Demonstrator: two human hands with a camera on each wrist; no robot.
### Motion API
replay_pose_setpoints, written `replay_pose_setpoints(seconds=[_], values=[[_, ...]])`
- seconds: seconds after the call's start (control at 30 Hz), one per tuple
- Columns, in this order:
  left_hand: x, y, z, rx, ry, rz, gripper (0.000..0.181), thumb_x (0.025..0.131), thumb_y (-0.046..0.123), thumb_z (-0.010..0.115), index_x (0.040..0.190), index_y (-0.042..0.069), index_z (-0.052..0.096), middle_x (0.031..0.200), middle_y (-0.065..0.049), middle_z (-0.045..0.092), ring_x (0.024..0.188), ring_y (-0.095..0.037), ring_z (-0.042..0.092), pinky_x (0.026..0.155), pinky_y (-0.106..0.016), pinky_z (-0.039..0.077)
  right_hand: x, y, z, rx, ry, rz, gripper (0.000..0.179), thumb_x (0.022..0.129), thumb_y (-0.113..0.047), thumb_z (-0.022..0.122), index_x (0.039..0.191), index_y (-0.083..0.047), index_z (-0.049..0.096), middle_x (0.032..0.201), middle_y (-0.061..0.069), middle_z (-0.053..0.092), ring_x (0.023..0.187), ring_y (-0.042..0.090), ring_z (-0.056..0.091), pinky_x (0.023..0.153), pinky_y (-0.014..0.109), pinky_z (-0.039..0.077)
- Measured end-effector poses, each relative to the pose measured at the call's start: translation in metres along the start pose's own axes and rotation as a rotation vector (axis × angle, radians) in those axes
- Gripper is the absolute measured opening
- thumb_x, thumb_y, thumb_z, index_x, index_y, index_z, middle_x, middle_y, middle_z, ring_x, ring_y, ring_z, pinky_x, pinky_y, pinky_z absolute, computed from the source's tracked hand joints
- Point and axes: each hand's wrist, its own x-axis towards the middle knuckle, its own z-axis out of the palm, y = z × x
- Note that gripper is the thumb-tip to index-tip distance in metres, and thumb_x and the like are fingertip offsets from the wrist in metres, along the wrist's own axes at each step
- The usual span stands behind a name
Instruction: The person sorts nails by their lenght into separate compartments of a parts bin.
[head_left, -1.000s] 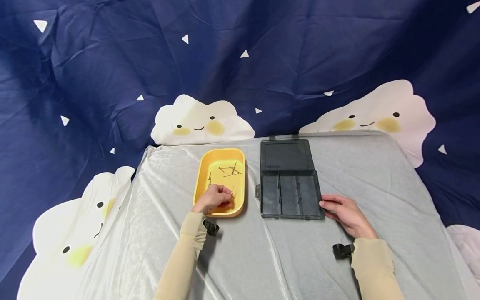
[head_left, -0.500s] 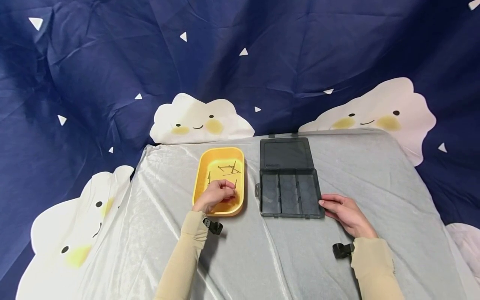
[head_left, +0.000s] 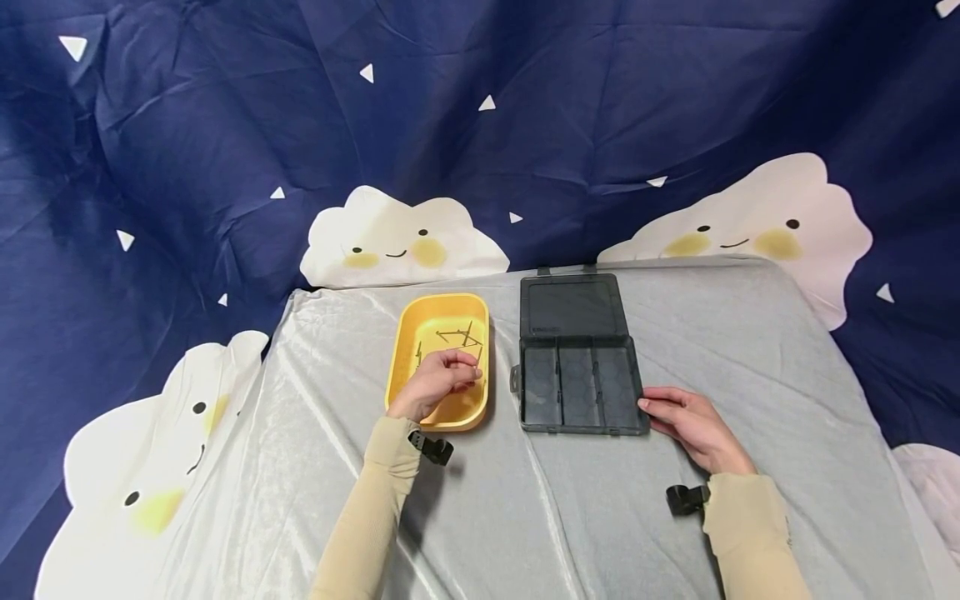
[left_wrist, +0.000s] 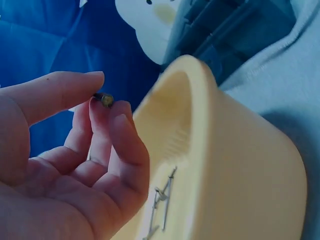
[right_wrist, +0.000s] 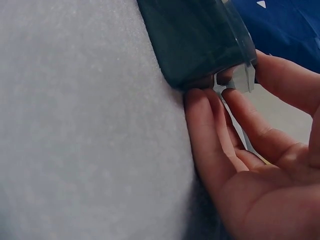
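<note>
My left hand (head_left: 438, 379) is over the yellow tray (head_left: 392, 371) and pinches a thin nail-like metal rod (head_left: 479, 357) between thumb and fingertips. In the left wrist view the round, brassy end of the rod (left_wrist: 106, 100) points at the camera. Several similar dark rods (head_left: 462, 335) lie loose on the tray's floor, some crossing each other. To the right, a dark see-through compartment box (head_left: 585, 430) lies with its lid (head_left: 573, 305) folded back. My right hand (head_left: 697, 429) holds the box's right edge, thumb on top and fingers against the side, as the right wrist view shows.
Dividers (head_left: 558, 387) split the box into three long compartments. A clasp (head_left: 514, 382) juts from its left side toward the tray. Grey velvety cloth (head_left: 480, 517) covers the table. Behind the far edge hangs a blue curtain (head_left: 420, 108) with clouds.
My left hand has risen from the tray's near floor and shifted right toward the tray's right rim, carrying the rod. The right hand stays at the box edge.
</note>
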Motion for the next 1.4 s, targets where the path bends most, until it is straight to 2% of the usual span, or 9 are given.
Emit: replay_pose_setpoints(seconds=[0.17, 0.3, 0.5, 0.63, 0.83, 1.0, 1.23, 1.4], values=[[0.001, 0.006, 0.006, 0.017, 0.015, 0.037, 0.017, 0.085, -0.003, 0.065, 0.1, -0.006, 0.06, 0.078, 0.001, 0.063, 0.068, -0.008, 0.058, 0.067, -0.024, 0.049, 0.0, 0.0, 0.0, 0.004, 0.003, -0.008, 0.068, 0.092, -0.026, 0.065, 0.141, 0.011, 0.036, 0.121, 0.001, 0.057, 0.093, -0.011, 0.058, 0.086, 0.017, 0.052], [0.002, 0.012, 0.013, 0.014, 0.03, 0.053, 0.015, 0.084, -0.003, 0.066, 0.098, -0.004, 0.061, 0.077, 0.002, 0.064, 0.067, -0.007, 0.057, 0.068, -0.024, 0.049, -0.002, 0.0, -0.001, 0.002, 0.005, -0.009, 0.068, 0.092, -0.027, 0.065, 0.141, 0.01, 0.037, 0.118, -0.003, 0.058, 0.094, -0.012, 0.058, 0.086, 0.017, 0.052], [0.003, 0.02, 0.024, 0.044, 0.033, 0.085, 0.025, 0.083, -0.003, 0.067, 0.105, -0.012, 0.059, 0.08, 0.001, 0.064, 0.071, -0.008, 0.06, 0.071, -0.023, 0.053, -0.003, 0.001, -0.001, 0.019, -0.005, -0.024, 0.067, 0.092, -0.025, 0.066, 0.14, 0.012, 0.037, 0.112, -0.01, 0.06, 0.094, -0.012, 0.058, 0.086, 0.016, 0.052], [0.005, 0.022, 0.03, 0.094, 0.037, 0.132, 0.026, 0.083, -0.001, 0.068, 0.105, -0.013, 0.06, 0.081, 0.001, 0.063, 0.07, -0.007, 0.059, 0.069, -0.02, 0.052, -0.003, 0.003, -0.002, 0.03, -0.004, -0.027, 0.067, 0.092, -0.024, 0.066, 0.14, 0.012, 0.037, 0.108, -0.013, 0.06, 0.094, -0.011, 0.059, 0.086, 0.016, 0.052], [0.008, 0.029, 0.041, 0.186, 0.05, 0.196, 0.018, 0.082, -0.002, 0.066, 0.098, -0.009, 0.064, 0.074, 0.004, 0.06, 0.065, -0.005, 0.054, 0.061, -0.017, 0.044, -0.002, 0.004, -0.002, 0.023, 0.004, -0.034, 0.067, 0.092, -0.026, 0.066, 0.139, 0.012, 0.038, 0.108, -0.014, 0.059, 0.094, -0.011, 0.059, 0.086, 0.016, 0.052], [0.011, 0.03, 0.048, 0.238, 0.052, 0.219, 0.02, 0.083, -0.001, 0.065, 0.1, -0.011, 0.064, 0.078, 0.002, 0.06, 0.069, -0.006, 0.053, 0.061, -0.017, 0.042, -0.003, 0.005, -0.002, 0.029, 0.012, -0.03, 0.067, 0.091, -0.027, 0.067, 0.139, 0.011, 0.04, 0.107, -0.014, 0.059, 0.094, -0.01, 0.059, 0.086, 0.016, 0.052], [0.018, 0.029, 0.057, 0.306, 0.065, 0.244, 0.018, 0.083, -0.003, 0.063, 0.099, -0.01, 0.065, 0.083, -0.007, 0.065, 0.07, -0.01, 0.055, 0.061, -0.017, 0.043, -0.002, 0.006, -0.002, 0.044, 0.012, -0.036, 0.063, 0.091, -0.024, 0.067, 0.137, 0.012, 0.042, 0.104, -0.017, 0.061, 0.093, -0.01, 0.06, 0.084, 0.016, 0.052], [0.022, 0.03, 0.064, 0.43, 0.099, 0.247, 0.015, 0.082, -0.002, 0.067, 0.095, -0.007, 0.068, 0.077, -0.005, 0.066, 0.063, -0.006, 0.054, 0.059, -0.016, 0.042, -0.003, 0.004, -0.002, 0.037, 0.01, -0.044, 0.065, 0.092, -0.023, 0.066, 0.138, 0.013, 0.04, 0.108, -0.013, 0.061, 0.094, -0.011, 0.059, 0.085, 0.016, 0.052]])
